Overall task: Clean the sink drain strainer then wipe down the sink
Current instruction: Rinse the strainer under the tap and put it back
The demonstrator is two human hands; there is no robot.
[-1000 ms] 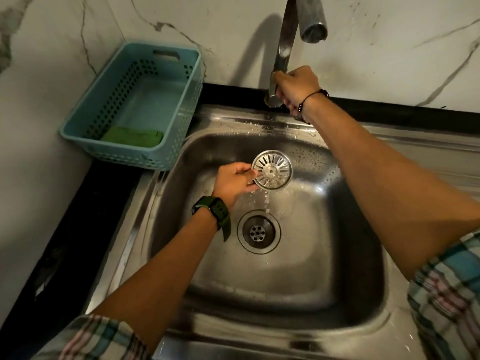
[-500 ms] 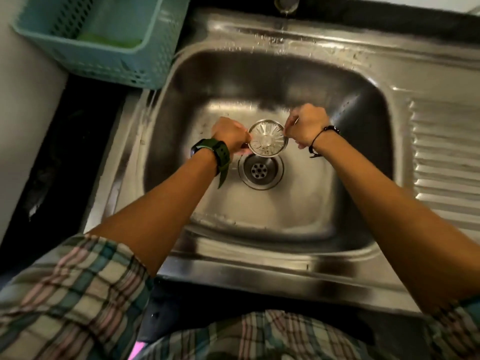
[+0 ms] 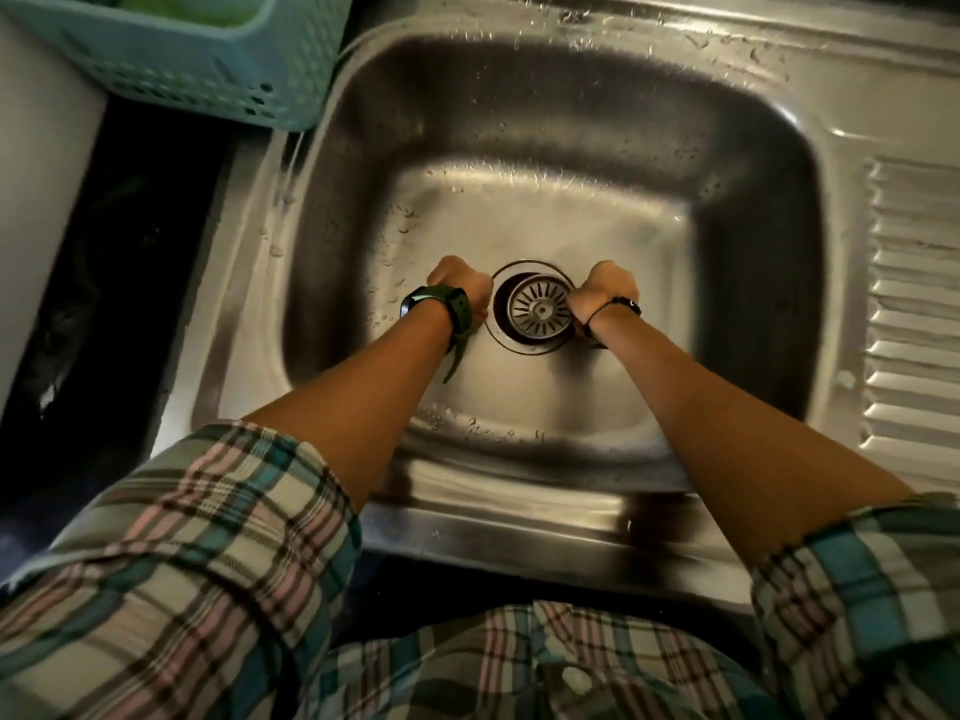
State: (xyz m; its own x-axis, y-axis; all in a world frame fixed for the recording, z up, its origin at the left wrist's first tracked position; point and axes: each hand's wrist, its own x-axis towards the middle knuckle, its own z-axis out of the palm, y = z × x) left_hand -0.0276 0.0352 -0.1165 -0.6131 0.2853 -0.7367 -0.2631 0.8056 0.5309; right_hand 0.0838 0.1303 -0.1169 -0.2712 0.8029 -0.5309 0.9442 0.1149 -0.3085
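Strainer (image 3: 538,306) tilted in the drain (image 3: 500,332), left hand (image 3: 460,288) at nine o'clock, right hand (image 3: 602,293) at three, fingers hidden, grip unclear, basket (image 3: 208,70) cut off at eleven.

Setting: domestic kitchen, sink area. Evidence: stainless-steel sink (image 3: 550,85) w/ single basin, slotted drain strainer (image 3: 537,307) and ribbed drainboard (image 3: 914,304) pressed into same sheet at right; black countertop (image 3: 130,241) at left. Also teal perforated plastic basket (image 3: 208,70) beside basin rim, water droplets on steel.
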